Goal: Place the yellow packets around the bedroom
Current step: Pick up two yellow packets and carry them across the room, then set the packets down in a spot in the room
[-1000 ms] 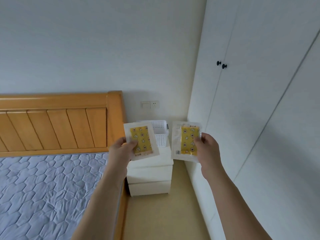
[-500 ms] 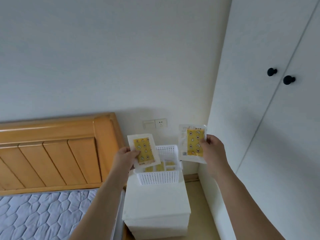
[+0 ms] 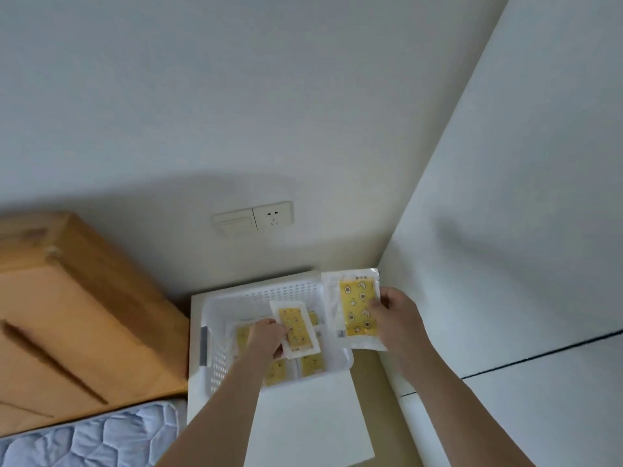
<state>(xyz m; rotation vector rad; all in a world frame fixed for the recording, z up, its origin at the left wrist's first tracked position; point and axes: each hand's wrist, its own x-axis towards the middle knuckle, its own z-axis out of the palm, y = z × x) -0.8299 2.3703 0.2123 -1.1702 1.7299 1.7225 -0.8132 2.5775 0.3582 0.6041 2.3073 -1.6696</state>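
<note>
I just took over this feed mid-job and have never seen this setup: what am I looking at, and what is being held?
There is no machine: a person wears one camera on the head, looking forward and down at two bare hands. The left hand pinches a yellow packet above a white basket that holds more packets. The right hand grips a second yellow packet at the basket's right edge. The basket stands on a white nightstand between a wooden headboard and a white wardrobe.

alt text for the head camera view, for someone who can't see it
Two hands each hold a yellow packet: the left hand holds one over a white basket with more packets inside, and the right hand holds another at its right rim. The basket sits on a white nightstand beside a wooden headboard.
</note>
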